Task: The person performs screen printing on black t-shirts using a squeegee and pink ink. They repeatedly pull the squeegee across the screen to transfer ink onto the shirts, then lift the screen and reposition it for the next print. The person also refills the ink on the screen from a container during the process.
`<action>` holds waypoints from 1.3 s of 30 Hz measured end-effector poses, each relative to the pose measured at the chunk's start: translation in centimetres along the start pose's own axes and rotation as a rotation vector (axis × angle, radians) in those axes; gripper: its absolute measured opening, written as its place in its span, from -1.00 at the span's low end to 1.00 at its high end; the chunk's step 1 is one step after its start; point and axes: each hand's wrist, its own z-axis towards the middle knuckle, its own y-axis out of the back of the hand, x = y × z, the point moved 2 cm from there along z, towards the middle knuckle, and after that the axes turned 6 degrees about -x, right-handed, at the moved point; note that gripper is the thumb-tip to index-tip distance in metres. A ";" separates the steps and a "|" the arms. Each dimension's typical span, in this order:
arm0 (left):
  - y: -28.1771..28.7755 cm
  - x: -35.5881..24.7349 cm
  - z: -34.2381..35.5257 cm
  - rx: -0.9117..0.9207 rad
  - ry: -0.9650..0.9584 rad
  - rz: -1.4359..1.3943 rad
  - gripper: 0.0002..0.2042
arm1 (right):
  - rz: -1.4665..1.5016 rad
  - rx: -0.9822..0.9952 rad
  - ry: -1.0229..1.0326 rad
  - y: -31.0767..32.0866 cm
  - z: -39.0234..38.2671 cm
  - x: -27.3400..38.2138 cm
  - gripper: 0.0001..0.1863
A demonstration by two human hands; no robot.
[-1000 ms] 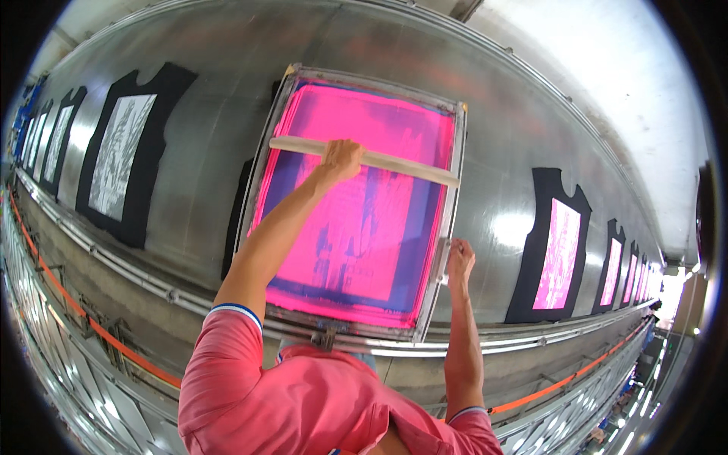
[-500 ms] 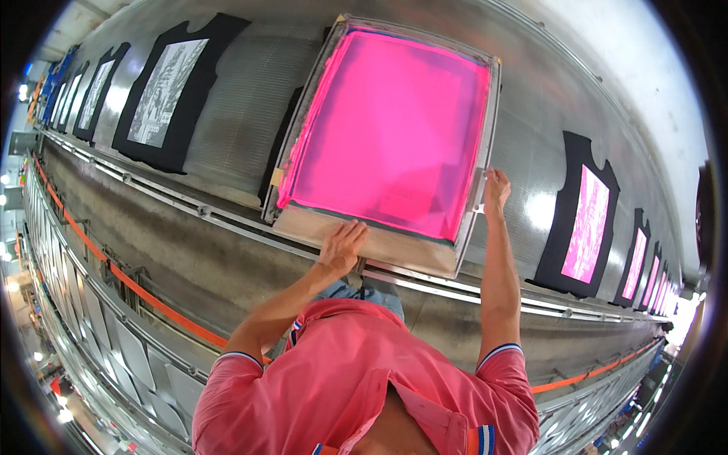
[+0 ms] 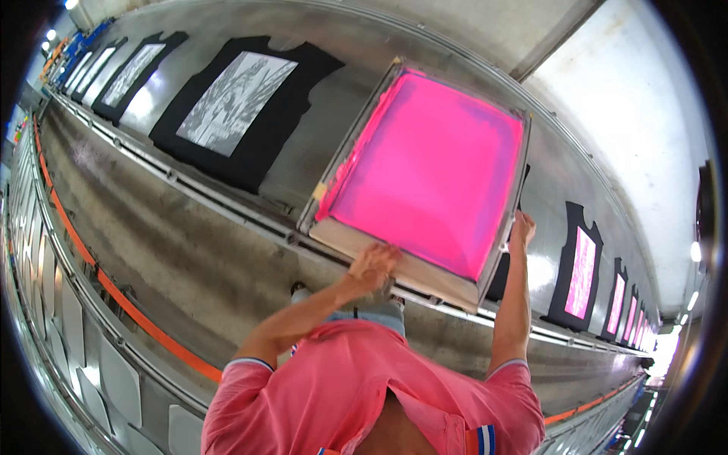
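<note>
A metal-framed screen [image 3: 425,171] covered in bright pink ink sits on the long metal table, tilted in my view. The wooden squeegee [image 3: 432,280] lies along its near edge, and my left hand [image 3: 373,262] is on that bar, fingers curled over it. My right hand [image 3: 522,227] grips the handle on the screen's right side. A black shirt panel with a grey-and-white print [image 3: 235,106] lies left of the screen; another with a pink print [image 3: 575,265] lies to the right. Black cloth shows partly from behind the screen's right side.
More printed black panels [image 3: 129,76] continue in rows both ways along the table [image 3: 318,136]. A rail [image 3: 197,186] runs along its near edge. Below are a concrete aisle [image 3: 174,250], an orange strip [image 3: 152,322] and metal racks [image 3: 83,334].
The squeegee went from mid-screen down to the near edge. Since half a second ago the screen has shifted and turned in view, revealing more table to its left, and my left hand's fingers have curled.
</note>
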 end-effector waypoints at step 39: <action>38.6 79.7 -9.5 -0.507 1.263 -1.245 -0.46 | 0.167 0.195 0.006 -38.7 -34.7 40.9 -0.83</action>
